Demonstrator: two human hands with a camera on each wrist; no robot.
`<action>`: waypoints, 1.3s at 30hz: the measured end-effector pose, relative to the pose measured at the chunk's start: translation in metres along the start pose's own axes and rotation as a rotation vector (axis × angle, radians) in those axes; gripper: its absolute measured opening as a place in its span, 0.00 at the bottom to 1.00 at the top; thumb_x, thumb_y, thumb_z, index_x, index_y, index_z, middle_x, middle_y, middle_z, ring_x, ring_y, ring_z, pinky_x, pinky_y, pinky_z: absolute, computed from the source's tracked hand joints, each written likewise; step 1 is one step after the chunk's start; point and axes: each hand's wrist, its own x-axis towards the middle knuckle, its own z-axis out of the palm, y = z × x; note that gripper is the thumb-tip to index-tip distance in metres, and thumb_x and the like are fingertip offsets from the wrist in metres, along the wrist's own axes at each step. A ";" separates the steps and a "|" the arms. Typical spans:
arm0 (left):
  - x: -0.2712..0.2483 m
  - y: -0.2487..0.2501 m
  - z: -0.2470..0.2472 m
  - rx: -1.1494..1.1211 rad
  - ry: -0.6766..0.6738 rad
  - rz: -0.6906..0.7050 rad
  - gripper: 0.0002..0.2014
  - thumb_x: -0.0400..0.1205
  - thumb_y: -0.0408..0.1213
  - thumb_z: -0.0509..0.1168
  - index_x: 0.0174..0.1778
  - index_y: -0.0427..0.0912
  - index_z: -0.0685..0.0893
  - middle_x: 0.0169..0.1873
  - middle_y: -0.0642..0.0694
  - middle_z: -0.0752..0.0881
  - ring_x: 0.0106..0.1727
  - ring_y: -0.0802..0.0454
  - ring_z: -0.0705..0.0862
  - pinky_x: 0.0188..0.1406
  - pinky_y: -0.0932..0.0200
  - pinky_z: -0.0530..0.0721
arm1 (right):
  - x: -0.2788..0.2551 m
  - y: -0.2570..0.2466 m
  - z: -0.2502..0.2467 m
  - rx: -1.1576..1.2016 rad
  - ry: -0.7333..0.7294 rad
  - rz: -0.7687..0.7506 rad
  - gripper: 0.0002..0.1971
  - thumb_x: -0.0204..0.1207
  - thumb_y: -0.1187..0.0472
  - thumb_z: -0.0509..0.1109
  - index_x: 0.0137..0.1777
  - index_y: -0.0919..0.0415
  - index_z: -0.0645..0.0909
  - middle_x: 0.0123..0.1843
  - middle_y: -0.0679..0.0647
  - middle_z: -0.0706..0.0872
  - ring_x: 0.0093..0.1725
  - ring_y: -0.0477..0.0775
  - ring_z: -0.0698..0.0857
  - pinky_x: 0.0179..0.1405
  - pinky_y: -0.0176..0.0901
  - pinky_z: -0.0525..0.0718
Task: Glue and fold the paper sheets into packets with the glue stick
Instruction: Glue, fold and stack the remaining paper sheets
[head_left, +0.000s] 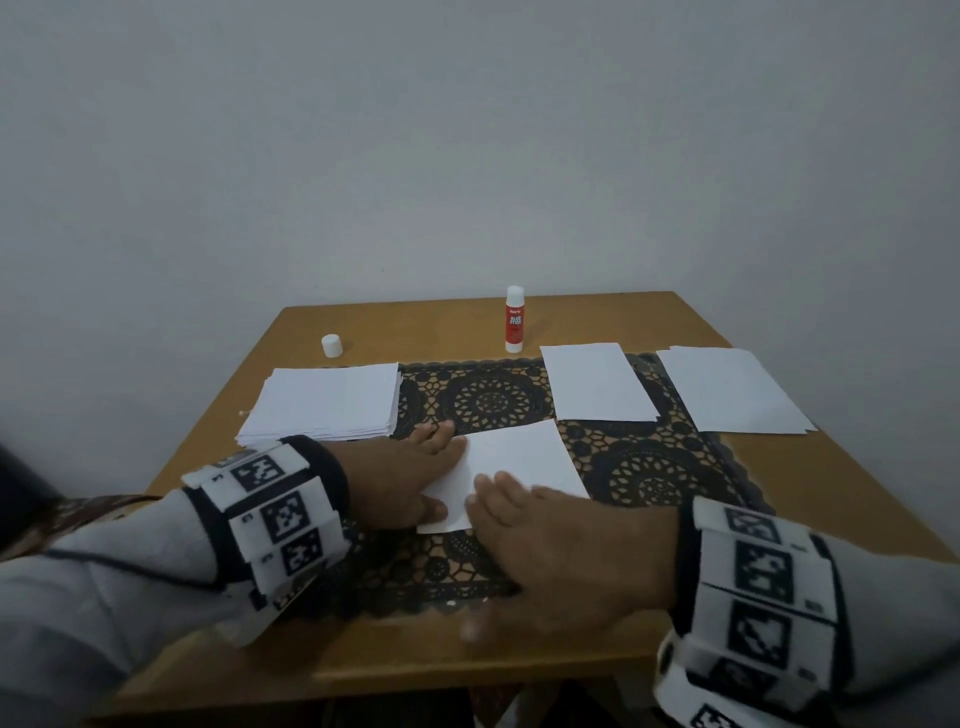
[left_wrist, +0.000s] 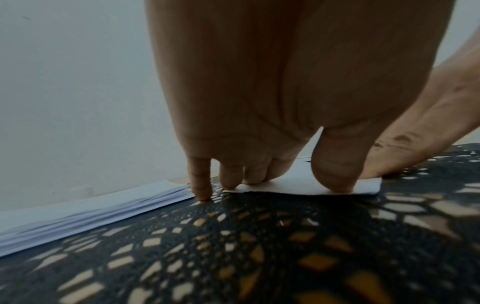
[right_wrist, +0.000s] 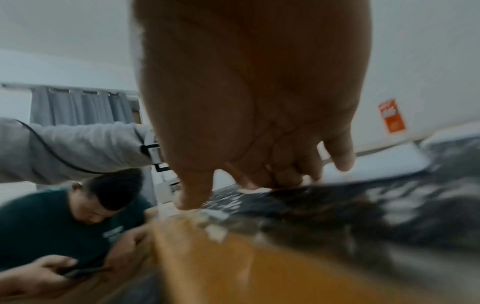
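Note:
A white paper sheet (head_left: 519, 457) lies folded on the black lace mat (head_left: 493, 400) in the middle of the table. My left hand (head_left: 436, 467) presses its left edge with straight fingers. In the left wrist view the thumb (left_wrist: 335, 168) and fingertips stand on the paper (left_wrist: 298, 186). My right hand (head_left: 498, 551) lies across the near part of the sheet, fingers flat on it, slightly blurred. The red and white glue stick (head_left: 514, 319) stands uncapped and upright at the back, away from both hands. Its white cap (head_left: 331, 345) sits at the back left.
A stack of folded white papers (head_left: 322, 405) lies at the left of the wooden table (head_left: 805, 483). Two piles of flat sheets (head_left: 597, 382) (head_left: 732, 389) lie at the right. Another person in a dark top (right_wrist: 64, 222) sits beyond the table's left side.

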 end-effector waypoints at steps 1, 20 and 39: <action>0.000 -0.002 0.000 -0.014 0.001 0.002 0.38 0.88 0.50 0.53 0.83 0.46 0.33 0.82 0.47 0.32 0.84 0.51 0.37 0.81 0.52 0.46 | -0.001 0.001 -0.001 -0.007 0.004 0.004 0.51 0.78 0.28 0.50 0.85 0.65 0.34 0.86 0.61 0.34 0.86 0.58 0.37 0.83 0.53 0.43; -0.046 0.059 0.019 0.036 -0.110 0.165 0.41 0.85 0.62 0.45 0.81 0.39 0.33 0.80 0.41 0.29 0.82 0.47 0.32 0.83 0.49 0.41 | -0.003 0.054 -0.006 0.050 0.017 0.161 0.45 0.82 0.34 0.53 0.86 0.63 0.39 0.87 0.59 0.39 0.87 0.56 0.44 0.85 0.51 0.51; -0.023 0.029 0.014 0.040 -0.013 -0.080 0.43 0.83 0.65 0.44 0.83 0.39 0.35 0.82 0.40 0.35 0.84 0.45 0.39 0.83 0.47 0.46 | -0.001 0.059 -0.001 0.072 0.064 0.147 0.42 0.84 0.38 0.55 0.87 0.60 0.39 0.88 0.56 0.38 0.87 0.56 0.44 0.84 0.51 0.50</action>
